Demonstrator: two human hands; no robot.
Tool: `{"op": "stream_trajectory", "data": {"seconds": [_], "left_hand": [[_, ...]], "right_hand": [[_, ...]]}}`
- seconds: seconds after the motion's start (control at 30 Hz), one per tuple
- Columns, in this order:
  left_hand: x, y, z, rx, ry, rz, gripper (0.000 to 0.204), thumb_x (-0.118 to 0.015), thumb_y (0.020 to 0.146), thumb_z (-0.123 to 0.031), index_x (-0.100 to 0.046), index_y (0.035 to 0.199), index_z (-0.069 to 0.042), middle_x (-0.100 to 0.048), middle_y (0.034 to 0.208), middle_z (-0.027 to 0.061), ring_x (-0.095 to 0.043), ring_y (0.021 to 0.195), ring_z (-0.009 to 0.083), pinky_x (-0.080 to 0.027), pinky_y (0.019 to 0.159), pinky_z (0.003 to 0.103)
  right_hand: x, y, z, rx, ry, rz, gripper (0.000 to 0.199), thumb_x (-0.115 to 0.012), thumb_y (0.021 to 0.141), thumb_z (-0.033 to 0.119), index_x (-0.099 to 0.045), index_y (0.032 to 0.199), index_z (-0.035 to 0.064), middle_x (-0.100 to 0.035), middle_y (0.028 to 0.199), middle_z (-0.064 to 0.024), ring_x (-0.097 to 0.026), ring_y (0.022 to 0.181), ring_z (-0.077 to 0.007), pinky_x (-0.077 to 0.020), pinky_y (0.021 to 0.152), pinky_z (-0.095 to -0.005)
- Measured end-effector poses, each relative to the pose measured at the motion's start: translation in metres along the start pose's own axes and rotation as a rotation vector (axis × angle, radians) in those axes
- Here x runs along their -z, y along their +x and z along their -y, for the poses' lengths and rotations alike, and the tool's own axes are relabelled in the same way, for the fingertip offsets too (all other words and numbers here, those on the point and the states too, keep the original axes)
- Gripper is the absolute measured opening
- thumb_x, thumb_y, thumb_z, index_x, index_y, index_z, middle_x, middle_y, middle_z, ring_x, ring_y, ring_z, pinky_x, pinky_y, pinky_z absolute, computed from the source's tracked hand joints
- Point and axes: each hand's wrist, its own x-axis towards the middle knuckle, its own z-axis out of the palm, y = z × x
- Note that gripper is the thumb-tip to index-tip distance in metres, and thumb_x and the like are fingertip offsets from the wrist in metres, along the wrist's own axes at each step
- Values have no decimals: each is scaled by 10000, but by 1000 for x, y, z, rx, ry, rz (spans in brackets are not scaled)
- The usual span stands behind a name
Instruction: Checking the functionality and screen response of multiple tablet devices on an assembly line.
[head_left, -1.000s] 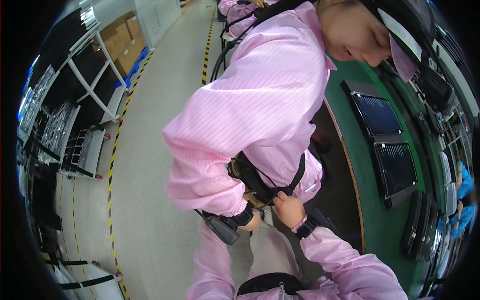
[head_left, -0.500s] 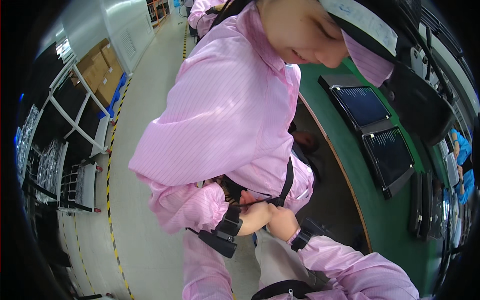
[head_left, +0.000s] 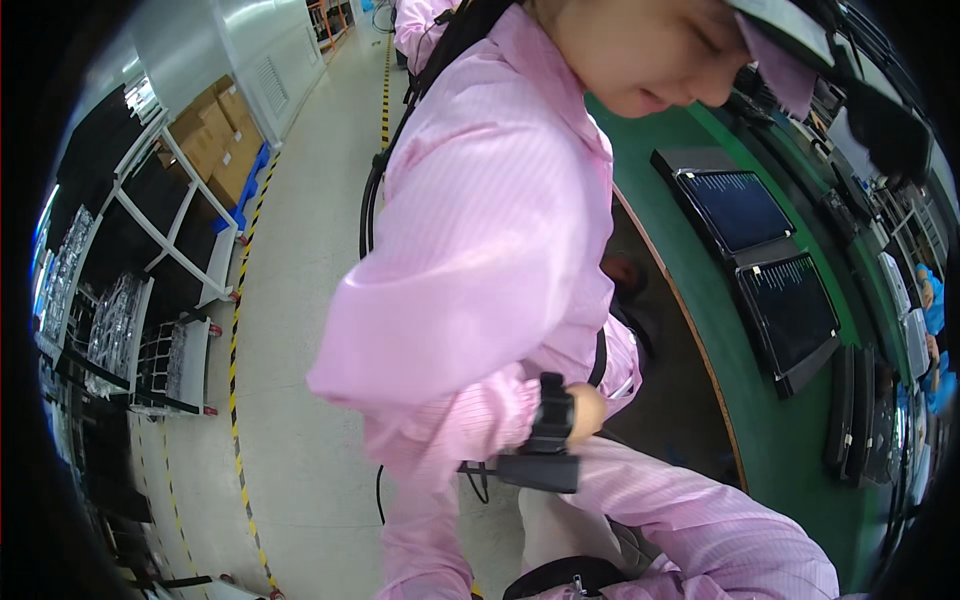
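A co-worker in a pink striped smock (head_left: 470, 240) stands close in front of me, one arm bent across the middle. A black wrist strap with a box-shaped unit (head_left: 540, 472) sits on that person's wrist, beside a partly seen, blurred hand (head_left: 586, 412). My left sleeve (head_left: 425, 545) rises from the lower edge and passes behind the co-worker's forearm; my left hand is hidden there. My right sleeve (head_left: 700, 505) reaches in from the lower right to the same spot, with its hand covered by the co-worker's wrist. A thin black cable (head_left: 480, 490) hangs below the strap.
At the right runs a green workbench (head_left: 700, 290) with dark flat panels (head_left: 790, 310) on it. White-framed racks (head_left: 170, 345) and cardboard boxes (head_left: 215, 135) stand at the left, beyond a yellow-black floor line (head_left: 235, 400). Another person in pink (head_left: 418, 30) is farther back.
The co-worker's strapped wrist has moved right and now covers my right hand, which showed before with a black wrist strap. The co-worker's body has shifted slightly right.
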Motion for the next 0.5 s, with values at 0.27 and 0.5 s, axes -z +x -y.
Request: {"op": "stream_trajectory", "data": {"seconds": [0.27, 0.5], "left_hand": [[-61, -110, -440, 2245, -431, -389, 125, -581, 883, -199, -623, 893, -81, -626, 726, 139, -620, 666, 327, -483, 606, 426], [-124, -108, -557, 2400, -313, -133, 152, -548, 912, -209, -603, 862, -76, -635, 741, 224, -642, 741, 452, -476, 586, 518]], "right_hand": [[4, 34, -18, 228, -281, 199, 306, -514, 920, 155, -670, 1133, 2, -695, 1036, -145, -682, 928, -277, -530, 810, -410], [-2, 89, -42, 980, -832, 800, 297, -514, 918, 147, -665, 1131, 8, -687, 1023, -150, -674, 920, -295, -522, 806, -414]]}}
